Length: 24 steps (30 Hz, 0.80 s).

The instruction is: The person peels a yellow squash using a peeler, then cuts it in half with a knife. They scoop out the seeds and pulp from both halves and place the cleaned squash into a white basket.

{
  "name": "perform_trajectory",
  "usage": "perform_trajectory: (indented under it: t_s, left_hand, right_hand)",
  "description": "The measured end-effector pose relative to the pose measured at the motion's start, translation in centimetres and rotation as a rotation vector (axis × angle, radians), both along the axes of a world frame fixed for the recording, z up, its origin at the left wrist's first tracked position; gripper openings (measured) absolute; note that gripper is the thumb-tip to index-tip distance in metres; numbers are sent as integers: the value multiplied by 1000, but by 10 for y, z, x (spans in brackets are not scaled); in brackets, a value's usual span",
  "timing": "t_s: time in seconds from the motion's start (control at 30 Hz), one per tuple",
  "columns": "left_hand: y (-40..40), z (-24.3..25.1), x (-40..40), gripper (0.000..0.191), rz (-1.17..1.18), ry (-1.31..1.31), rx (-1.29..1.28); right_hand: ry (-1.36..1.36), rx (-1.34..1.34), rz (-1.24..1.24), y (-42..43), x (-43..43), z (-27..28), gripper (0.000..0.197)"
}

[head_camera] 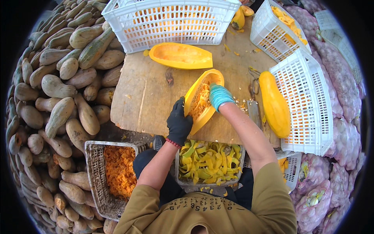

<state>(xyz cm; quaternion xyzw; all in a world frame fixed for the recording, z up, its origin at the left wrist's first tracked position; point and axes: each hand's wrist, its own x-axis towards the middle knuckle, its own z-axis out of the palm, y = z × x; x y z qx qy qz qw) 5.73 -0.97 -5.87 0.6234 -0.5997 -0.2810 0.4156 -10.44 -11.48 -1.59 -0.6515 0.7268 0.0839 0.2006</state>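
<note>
A peeled, halved squash (201,101) lies tilted on the wooden board, its cavity facing up with stringy pulp and seeds (201,98) inside. My left hand (179,120), in a black glove, grips its left side near the lower end. My right hand (220,96), in a teal knit glove, reaches into the cavity at the upper right. Its fingertips are hidden by the glove and pulp, so whether it holds a tool does not show. Beyond lies a hollowed squash half (182,55). To the right, a whole peeled squash (274,103) leans near a flat metal blade (254,112) and a peeler (254,83).
White plastic crates (172,26) with cut squash stand on the board (131,102). Below its front edge are a bin of peelings (210,163) and a dirty crate of orange pulp (119,172). Unpeeled squashes (58,117) are heaped left; net sacks of garlic (339,82) line the right.
</note>
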Motion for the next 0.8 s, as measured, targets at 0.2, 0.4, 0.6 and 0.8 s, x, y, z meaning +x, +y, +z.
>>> perform_trajectory:
  t_s: [0.2, 0.4, 0.6, 0.8]
  left_hand:
    - [4, -3, -4, 66, -34, -127, -34]
    - [5, -2, -11, 67, -46, -238, -79]
    - [6, -3, -11, 67, -38, -231, -76]
    - [7, -3, -13, 66, -33, -243, -92]
  right_hand:
    - [131, -14, 196, -2, -30, 18, 23]
    - [208, -108, 77, -14, -31, 7, 21]
    - [156, 52, 273, 3, -40, 5, 26]
    - [211, -106, 37, -12, -41, 14, 24]
